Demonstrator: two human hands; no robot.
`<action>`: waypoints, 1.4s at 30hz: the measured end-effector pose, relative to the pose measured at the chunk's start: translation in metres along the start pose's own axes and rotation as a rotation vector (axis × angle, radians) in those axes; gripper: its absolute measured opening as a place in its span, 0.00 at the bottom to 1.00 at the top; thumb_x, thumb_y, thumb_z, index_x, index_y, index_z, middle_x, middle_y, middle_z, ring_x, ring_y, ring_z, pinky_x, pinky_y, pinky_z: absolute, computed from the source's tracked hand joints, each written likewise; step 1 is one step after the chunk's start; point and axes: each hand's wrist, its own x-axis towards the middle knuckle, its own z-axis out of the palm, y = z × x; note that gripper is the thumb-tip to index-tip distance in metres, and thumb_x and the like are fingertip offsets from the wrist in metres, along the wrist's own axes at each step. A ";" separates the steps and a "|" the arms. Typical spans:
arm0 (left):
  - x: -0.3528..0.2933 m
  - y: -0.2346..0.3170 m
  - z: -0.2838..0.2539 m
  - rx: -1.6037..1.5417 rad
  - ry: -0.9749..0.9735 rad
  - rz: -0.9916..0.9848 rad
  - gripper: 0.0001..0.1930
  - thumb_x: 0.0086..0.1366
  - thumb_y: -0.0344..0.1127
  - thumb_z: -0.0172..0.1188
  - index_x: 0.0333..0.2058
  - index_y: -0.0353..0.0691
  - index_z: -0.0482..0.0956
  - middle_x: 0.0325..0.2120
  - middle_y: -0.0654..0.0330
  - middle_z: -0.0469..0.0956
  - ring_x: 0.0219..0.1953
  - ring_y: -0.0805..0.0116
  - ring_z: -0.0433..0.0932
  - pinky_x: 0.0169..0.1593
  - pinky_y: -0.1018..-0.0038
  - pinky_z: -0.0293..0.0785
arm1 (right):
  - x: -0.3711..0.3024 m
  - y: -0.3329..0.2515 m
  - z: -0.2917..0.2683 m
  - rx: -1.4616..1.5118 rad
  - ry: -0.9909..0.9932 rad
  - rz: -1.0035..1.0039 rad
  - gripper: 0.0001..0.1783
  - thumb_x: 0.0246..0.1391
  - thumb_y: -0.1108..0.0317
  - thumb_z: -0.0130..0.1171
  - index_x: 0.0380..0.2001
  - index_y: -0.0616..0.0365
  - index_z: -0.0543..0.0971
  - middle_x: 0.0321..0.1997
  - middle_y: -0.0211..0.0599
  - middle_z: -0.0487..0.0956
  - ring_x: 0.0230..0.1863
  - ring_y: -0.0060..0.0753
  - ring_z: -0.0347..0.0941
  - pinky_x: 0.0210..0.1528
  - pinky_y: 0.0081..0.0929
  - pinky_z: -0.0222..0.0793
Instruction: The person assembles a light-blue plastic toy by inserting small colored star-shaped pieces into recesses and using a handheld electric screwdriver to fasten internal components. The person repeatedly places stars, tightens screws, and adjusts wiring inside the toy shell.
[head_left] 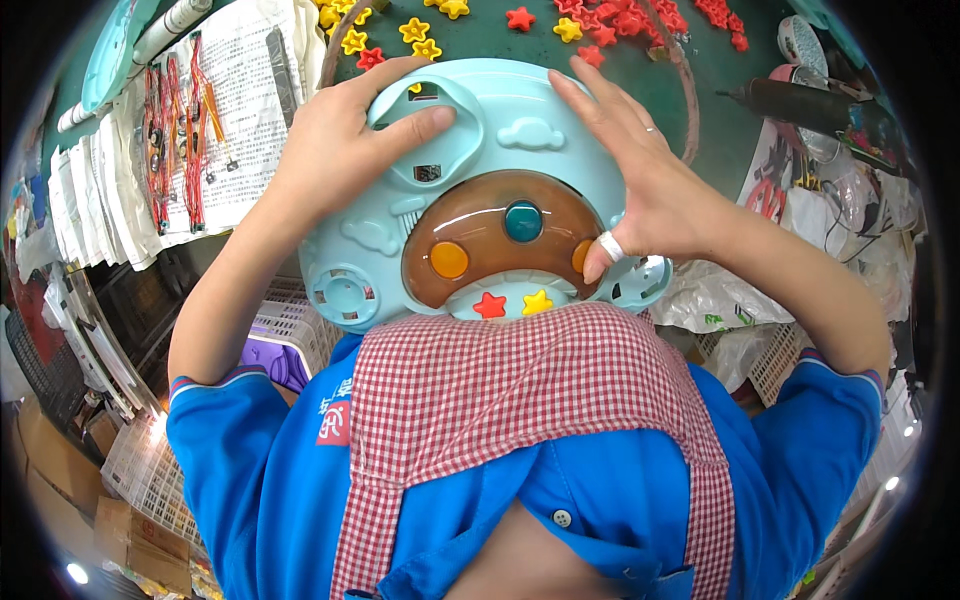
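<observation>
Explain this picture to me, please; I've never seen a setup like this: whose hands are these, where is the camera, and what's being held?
There is no machine here, just a person's bare hands. The single view comes from a wide fisheye camera worn on the head, looking down, so straight edges bend toward the rim.

The left hand and right hand hold a light-blue toy shell from either side, in front of a checked apron. The left thumb crosses a ring-shaped part; the right thumb, wrapped in white, lies over the end of the brown panel.

On the green table beyond are yellow stars and red stars. To the left, bundled wires lie on printed sheets; to the right is a dark tool.
</observation>
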 end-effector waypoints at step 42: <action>-0.011 0.046 -0.012 0.311 0.246 0.662 0.33 0.42 0.46 0.74 0.51 0.50 0.78 0.53 0.58 0.73 0.54 0.55 0.72 0.59 0.57 0.63 | 0.057 0.019 -0.051 0.821 -0.263 0.319 0.42 0.41 0.48 0.71 0.56 0.63 0.72 0.48 0.42 0.79 0.47 0.31 0.77 0.53 0.27 0.72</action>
